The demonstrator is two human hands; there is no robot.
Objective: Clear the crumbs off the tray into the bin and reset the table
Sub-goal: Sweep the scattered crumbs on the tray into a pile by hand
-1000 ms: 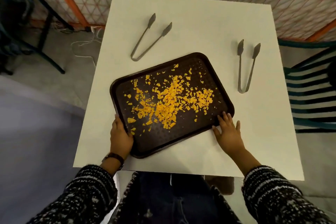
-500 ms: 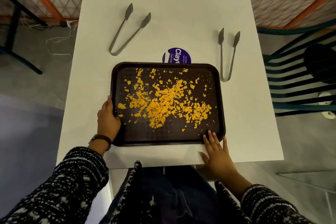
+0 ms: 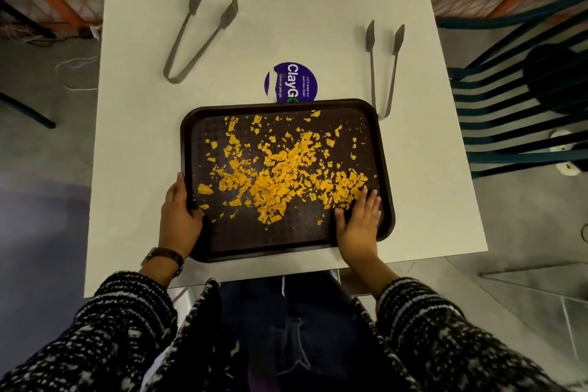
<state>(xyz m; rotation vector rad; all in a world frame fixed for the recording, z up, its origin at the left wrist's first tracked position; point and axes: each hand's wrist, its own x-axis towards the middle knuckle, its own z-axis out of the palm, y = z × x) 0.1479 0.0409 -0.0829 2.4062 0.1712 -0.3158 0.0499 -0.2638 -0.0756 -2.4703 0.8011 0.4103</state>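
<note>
White square table (image 3: pixel 136 153) before me. Lying directly on it: a dark brown rectangular plastic tray (image 3: pixel 254 242) near my edge. A round purple sticker (image 3: pixel 291 81) is partly covered by the tray's far rim. One pair of grey metal tongs (image 3: pixel 183 30) lies far left. A second pair of grey tongs (image 3: pixel 370 38) lies at right, hinge end just beside the tray's corner.

Orange-yellow crumbs (image 3: pixel 276 178) on a dark brown, grid-textured tray (image 3: pixel 286 242); a white worktop (image 3: pixel 286 9); grey tongs (image 3: pixel 399 36); a purple sticker (image 3: pixel 291 83) lettered in white; black-and-white speckled knit sleeves (image 3: pixel 111 328); a teal slatted chair (image 3: pixel 509 124).
</note>
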